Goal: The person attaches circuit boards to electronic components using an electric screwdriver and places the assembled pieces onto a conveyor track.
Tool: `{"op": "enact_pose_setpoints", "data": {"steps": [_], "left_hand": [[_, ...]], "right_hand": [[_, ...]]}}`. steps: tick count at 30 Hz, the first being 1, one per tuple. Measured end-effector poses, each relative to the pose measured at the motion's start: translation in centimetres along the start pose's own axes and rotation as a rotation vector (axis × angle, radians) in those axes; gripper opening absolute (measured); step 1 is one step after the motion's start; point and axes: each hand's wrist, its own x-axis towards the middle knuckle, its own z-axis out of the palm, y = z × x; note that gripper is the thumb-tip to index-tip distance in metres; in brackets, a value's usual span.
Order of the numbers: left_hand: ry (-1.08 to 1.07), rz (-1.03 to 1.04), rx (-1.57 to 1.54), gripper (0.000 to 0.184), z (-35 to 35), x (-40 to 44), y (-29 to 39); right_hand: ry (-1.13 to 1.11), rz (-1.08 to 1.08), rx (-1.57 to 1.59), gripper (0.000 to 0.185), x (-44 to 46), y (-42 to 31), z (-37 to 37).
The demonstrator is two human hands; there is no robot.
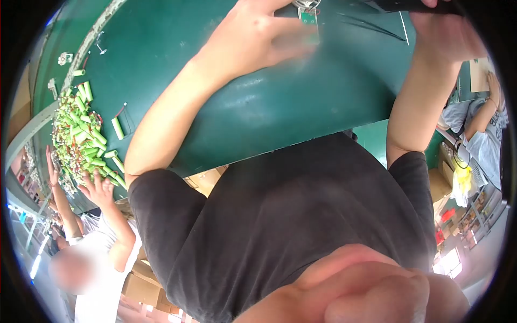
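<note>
My left hand (269, 37) reaches over the green table from the left, its fingers smeared by motion. Beside those fingertips lies a small green circuit board (308, 17) with a round metal part (307, 3) at its upper end, cut by the frame's top edge. Whether the hand touches the board is unclear. At the top right, my right hand (449, 36) is closed around a black object (396, 5), partly out of frame. Thin black wires (371, 26) and a narrow white strip (404, 28) lie on the table near it.
Green cylindrical cells with wires form a heap (81, 134) on the left of the table (280, 107); one cell (117, 128) lies apart. A co-worker's hand (98, 189) is at the heap. Another person's hand (493, 86) is at far right, by a beige sheet (478, 75).
</note>
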Motion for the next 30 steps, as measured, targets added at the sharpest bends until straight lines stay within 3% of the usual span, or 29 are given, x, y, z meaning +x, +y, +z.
{"op": "enact_pose_setpoints", "data": {"steps": [1, 30], "left_hand": [[-0.006, 0.003, -0.002, 0.028, 0.0, 0.0, -0.1], [0.141, 0.151, 0.033, 0.022, 1.3, -0.7, -1.6]], "right_hand": [[0.005, -0.028, 0.109, 0.014, -0.6, 1.3, -0.2], [-0.149, -0.081, 0.031, 0.020, -2.8, 5.4, 3.3]]}}
